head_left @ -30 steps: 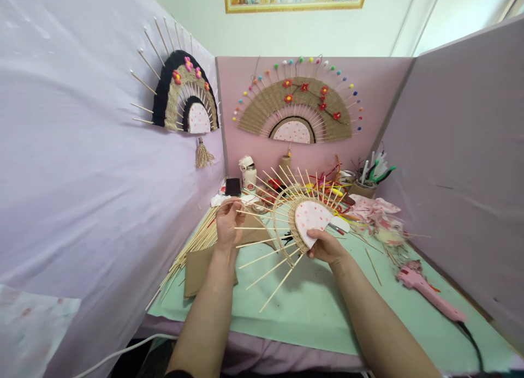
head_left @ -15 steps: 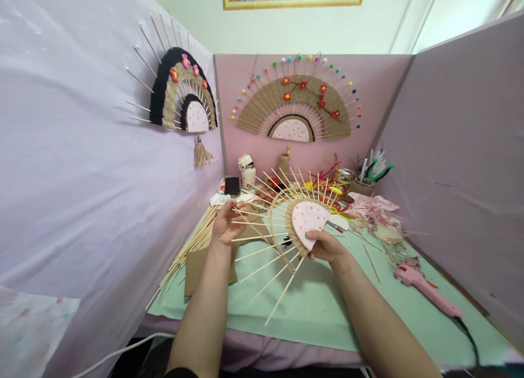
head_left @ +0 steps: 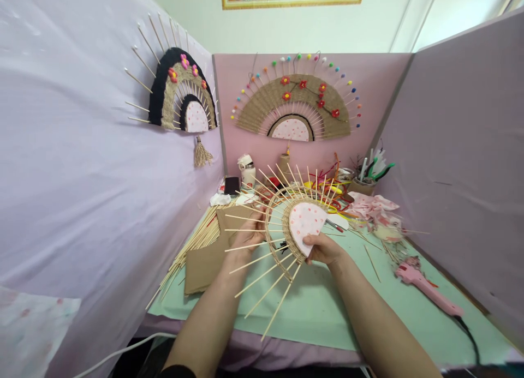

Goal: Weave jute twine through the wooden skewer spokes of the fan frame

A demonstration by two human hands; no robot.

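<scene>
My right hand (head_left: 325, 249) grips a half-round woven fan by its straight edge, thumb on the pink-dotted white centre (head_left: 306, 223). Thin wooden sticks (head_left: 245, 251) radiate from that centre. Twine is woven tight around it, and a second twine ring (head_left: 268, 225) runs further out among the sticks. Behind the sticks on the left is my left hand (head_left: 249, 234), its fingers bent and partly covered by them. It appears closed on the loose end of the twine, which is mostly hidden there.
Cardboard pieces (head_left: 203, 270) and a pile of loose sticks (head_left: 192, 247) lie left. A pink glue gun (head_left: 429, 293) with a cord rests right, near pink-dotted cloth (head_left: 370, 206). A white bottle (head_left: 247, 172) stands behind. Finished fans (head_left: 262, 108) hang on the partitions.
My left hand has moved right and inward, from outside the stick tips to behind the sticks. The fan has shifted slightly left and turned a little in my right hand.
</scene>
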